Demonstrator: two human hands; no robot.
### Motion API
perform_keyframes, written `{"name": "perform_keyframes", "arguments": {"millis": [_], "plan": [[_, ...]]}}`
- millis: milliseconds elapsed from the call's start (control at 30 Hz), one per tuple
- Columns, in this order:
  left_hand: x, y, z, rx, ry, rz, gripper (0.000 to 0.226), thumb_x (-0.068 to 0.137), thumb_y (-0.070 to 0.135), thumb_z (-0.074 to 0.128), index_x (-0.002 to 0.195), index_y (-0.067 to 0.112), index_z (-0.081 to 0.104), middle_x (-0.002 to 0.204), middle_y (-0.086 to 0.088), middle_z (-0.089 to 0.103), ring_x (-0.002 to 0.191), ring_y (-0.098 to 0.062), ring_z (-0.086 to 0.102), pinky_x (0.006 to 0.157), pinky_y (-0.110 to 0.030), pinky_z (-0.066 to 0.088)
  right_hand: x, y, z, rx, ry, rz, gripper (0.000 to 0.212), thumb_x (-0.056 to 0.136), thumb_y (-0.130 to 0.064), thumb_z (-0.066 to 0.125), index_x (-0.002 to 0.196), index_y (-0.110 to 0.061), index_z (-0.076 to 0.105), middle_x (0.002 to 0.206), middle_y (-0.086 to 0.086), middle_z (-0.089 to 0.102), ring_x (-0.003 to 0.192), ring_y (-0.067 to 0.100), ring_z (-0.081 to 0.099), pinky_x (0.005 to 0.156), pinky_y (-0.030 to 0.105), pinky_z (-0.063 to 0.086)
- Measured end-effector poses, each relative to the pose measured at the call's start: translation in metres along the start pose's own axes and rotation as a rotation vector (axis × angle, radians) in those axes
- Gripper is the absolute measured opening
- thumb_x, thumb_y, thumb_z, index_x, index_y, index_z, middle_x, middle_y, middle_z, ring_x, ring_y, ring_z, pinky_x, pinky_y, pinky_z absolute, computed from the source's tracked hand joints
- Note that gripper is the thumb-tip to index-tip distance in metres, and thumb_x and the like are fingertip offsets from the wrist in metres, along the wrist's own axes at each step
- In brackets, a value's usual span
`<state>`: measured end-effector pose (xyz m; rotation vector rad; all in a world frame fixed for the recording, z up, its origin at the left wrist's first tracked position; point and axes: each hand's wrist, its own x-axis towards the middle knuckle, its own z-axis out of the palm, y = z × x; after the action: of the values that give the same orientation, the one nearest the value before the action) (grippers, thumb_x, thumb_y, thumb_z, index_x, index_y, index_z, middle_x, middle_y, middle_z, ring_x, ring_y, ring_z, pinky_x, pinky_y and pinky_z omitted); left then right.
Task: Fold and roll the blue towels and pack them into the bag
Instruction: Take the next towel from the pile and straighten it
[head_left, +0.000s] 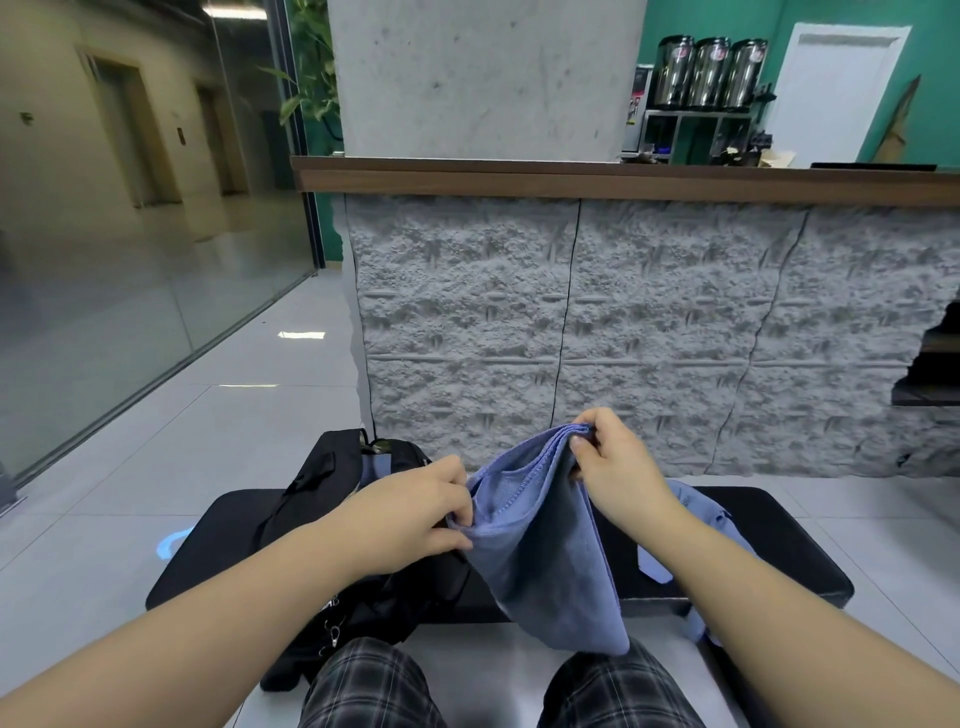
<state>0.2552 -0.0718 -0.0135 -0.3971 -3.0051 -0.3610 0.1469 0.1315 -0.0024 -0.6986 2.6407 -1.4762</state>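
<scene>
The black bag (332, 525) is sitting at the left of the dark surface (769, 540), its top probably open to take rolls; the left hand (410, 512) is pinching the blue towel's (545, 551) lower edge, its grip curled on the cloth; the right hand (613, 462) is pinching the stacked upper corners, likely squaring a fold in mid-air; another blue towel (711, 525) is lying at the right, waiting.

The blue towel (540, 551) is soft, matt terry cloth with a stitched hem. The black bag (322, 499) at 9 o'clock looks like matt woven fabric. The worktop (769, 540) is dark with a dull sheen; the floor tiles (218, 415) are glossy.
</scene>
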Motion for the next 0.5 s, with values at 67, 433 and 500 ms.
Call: {"name": "perform_keyframes", "arguments": {"millis": [67, 433, 500], "plan": [[-0.001, 0.002, -0.001, -0.174, 0.116, 0.032, 0.022, 0.081, 0.013, 0.066, 0.074, 0.027, 0.051, 0.093, 0.014, 0.045, 0.077, 0.000, 0.048, 0.069, -0.013, 0.037, 0.001, 0.001, -0.002, 0.004, 0.002, 0.011, 0.019, 0.098, -0.015, 0.041, 0.084, -0.027, 0.045, 0.080, 0.000, 0.057, 0.081, 0.027, 0.060, 0.081, 0.048, 0.051], [0.008, 0.013, -0.006, 0.448, -0.056, -0.144, 0.028, 0.090, 0.016, 0.041, 0.117, 0.019, 0.047, 0.111, 0.001, 0.049, 0.095, -0.024, 0.056, 0.075, -0.040, 0.047, -0.001, -0.002, -0.002, 0.014, -0.007, -0.017, 0.016, 0.098, -0.016, 0.042, 0.087, -0.027, 0.046, 0.085, 0.001, 0.060, 0.086, 0.027, 0.060, 0.080, 0.045, 0.052], [0.012, 0.009, -0.003, 0.522, -0.101, -0.215, 0.023, 0.092, 0.019, 0.042, 0.114, 0.013, 0.046, 0.111, -0.004, 0.050, 0.093, -0.026, 0.058, 0.073, -0.040, 0.049, -0.002, -0.001, -0.002, -0.018, -0.016, -0.033, 0.017, 0.098, -0.017, 0.042, 0.086, -0.029, 0.045, 0.086, 0.000, 0.060, 0.085, 0.025, 0.060, 0.076, 0.040, 0.050]]}}
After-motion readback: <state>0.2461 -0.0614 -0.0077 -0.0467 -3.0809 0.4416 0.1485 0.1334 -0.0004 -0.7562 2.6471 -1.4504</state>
